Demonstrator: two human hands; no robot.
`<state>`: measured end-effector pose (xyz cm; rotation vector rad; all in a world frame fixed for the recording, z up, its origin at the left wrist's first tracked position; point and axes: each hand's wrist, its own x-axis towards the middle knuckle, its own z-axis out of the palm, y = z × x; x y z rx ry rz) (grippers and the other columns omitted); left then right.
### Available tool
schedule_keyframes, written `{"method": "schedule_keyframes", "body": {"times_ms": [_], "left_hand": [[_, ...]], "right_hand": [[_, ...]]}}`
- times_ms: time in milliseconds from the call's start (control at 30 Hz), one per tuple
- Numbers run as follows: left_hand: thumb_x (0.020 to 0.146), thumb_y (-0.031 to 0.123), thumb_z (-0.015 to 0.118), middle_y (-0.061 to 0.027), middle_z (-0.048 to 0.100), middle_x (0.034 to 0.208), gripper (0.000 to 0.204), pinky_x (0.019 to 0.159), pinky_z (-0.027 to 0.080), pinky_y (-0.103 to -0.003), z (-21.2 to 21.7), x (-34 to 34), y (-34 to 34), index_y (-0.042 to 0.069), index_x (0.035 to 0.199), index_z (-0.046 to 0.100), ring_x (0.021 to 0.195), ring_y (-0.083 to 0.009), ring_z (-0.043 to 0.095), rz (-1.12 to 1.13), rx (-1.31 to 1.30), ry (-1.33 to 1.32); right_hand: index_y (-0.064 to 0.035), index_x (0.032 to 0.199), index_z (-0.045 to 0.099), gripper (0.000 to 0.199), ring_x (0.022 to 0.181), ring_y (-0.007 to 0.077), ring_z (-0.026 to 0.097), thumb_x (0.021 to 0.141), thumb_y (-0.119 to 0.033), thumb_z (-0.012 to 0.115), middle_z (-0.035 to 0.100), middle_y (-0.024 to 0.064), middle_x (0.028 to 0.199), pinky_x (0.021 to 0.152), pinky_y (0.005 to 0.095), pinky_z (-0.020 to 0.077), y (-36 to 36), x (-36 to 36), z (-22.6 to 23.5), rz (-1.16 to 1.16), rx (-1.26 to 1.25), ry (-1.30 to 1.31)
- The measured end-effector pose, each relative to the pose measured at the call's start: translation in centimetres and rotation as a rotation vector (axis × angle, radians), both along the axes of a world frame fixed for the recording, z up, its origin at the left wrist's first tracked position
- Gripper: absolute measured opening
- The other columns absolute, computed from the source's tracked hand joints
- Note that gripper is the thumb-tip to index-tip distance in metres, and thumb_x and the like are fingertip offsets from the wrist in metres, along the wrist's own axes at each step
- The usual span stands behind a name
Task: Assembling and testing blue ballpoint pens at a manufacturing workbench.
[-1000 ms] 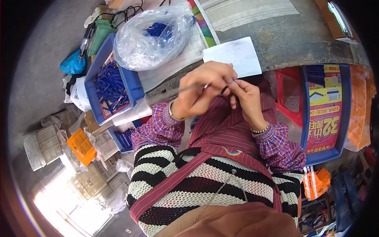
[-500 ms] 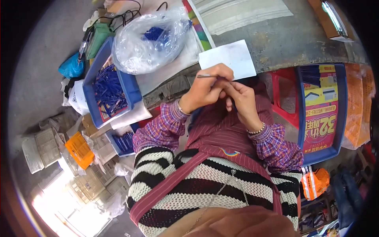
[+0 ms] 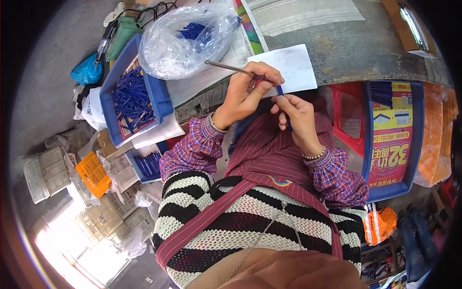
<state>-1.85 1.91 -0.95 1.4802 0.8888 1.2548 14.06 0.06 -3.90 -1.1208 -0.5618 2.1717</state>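
My left hand point(image 3: 248, 94) is closed around a slim metal tool point(image 3: 226, 66), whose thin shaft sticks out to the left over the table edge. I cannot tell the tool's exact kind. My right hand point(image 3: 297, 111) pinches a narrow blue plastic strip point(image 3: 280, 90). One end of the strip rises toward the left fingertips, and a blue end also shows below the right fingers. Both hands are close together above my lap, just in front of a white sheet of paper point(image 3: 293, 67) on the table. Fingers hide part of the strip and tool.
At left, a blue bin point(image 3: 163, 98) holds many blue plastic pieces, beside a clear plastic bag point(image 3: 166, 60) with more. To the right, a blue tray point(image 3: 417, 139) sits over a red stool point(image 3: 339, 113). A cardboard box point(image 3: 409, 29) lies at the far right of the table point(image 3: 337, 53).
My hands have parted slightly, and the blue strip now shows between them. The metal tool has turned, so much more of its shaft points left.
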Motion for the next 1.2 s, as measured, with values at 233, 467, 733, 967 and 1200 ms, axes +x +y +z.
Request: {"method": "schedule_keyframes", "body": {"times_ms": [233, 467, 733, 967, 1200], "left_hand": [[0.086, 0.001, 0.054, -0.0102, 0.06, 0.088, 0.01, 0.074, 0.047, -0.029, 0.5, -0.8, -0.1, -0.001, 0.096, 0.053, 0.081, -0.0178, 0.059, 0.064, 0.061, 0.119], [0.073, -0.001, 0.066, -0.0091, 0.062, 0.084, 0.037, 0.065, 0.047, -0.028, 6.4, -2.9, -1.4, 0.005, 0.108, 0.059, 0.072, -0.0178, 0.06, 0.153, -0.052, 0.743], [0.067, 0.003, 0.068, -0.0094, 0.059, 0.077, 0.038, 0.056, 0.045, -0.032, 8.9, -6.5, -2.8, 0.01, 0.104, 0.063, 0.065, -0.0271, 0.058, -0.012, 0.021, 1.152], [0.069, 0.006, 0.067, -0.0061, 0.06, 0.075, 0.038, 0.052, 0.045, -0.033, 8.5, -6.8, -3.4, 0.016, 0.105, 0.064, 0.062, -0.0253, 0.058, -0.046, 0.002, 1.234], [0.07, 0.006, 0.066, -0.0059, 0.06, 0.075, 0.038, 0.052, 0.044, -0.033, 8.0, -6.7, -3.3, 0.017, 0.106, 0.064, 0.062, -0.0251, 0.059, -0.045, 0.011, 1.256]], "right_hand": [[0.0027, 0.089, 0.062, 0.02, 0.046, 0.0043, 0.046, 0.088, -0.016, 0.057, 0.06, 0.0046, 0.071, 0.04, 0.018, 0.0371, 0.0, -0.1, 0.2, -0.003, -0.037, 0.032], [0.0029, 0.098, 0.057, 0.02, 0.046, 0.0008, 0.033, 0.092, -0.014, 0.049, 0.054, 0.0006, 0.073, 0.039, 0.0154, 0.0256, 0.8, 1.3, -1.1, 0.062, -0.313, 0.403], [0.0015, 0.097, 0.054, 0.021, 0.045, -0.0001, 0.028, 0.093, -0.018, 0.049, 0.05, -0.0009, 0.072, 0.038, 0.0142, 0.0239, 1.0, 1.8, -1.5, 0.052, -0.442, 0.549], [0.0016, 0.099, 0.054, 0.022, 0.045, -0.0001, 0.028, 0.094, -0.019, 0.048, 0.049, -0.001, 0.072, 0.038, 0.0143, 0.0237, 1.1, 1.8, -1.3, 0.048, -0.437, 0.519], [0.0019, 0.099, 0.054, 0.023, 0.045, -0.0002, 0.027, 0.094, -0.02, 0.049, 0.048, -0.001, 0.072, 0.038, 0.0143, 0.0237, 0.9, 1.7, -1.4, 0.049, -0.419, 0.506]]}}
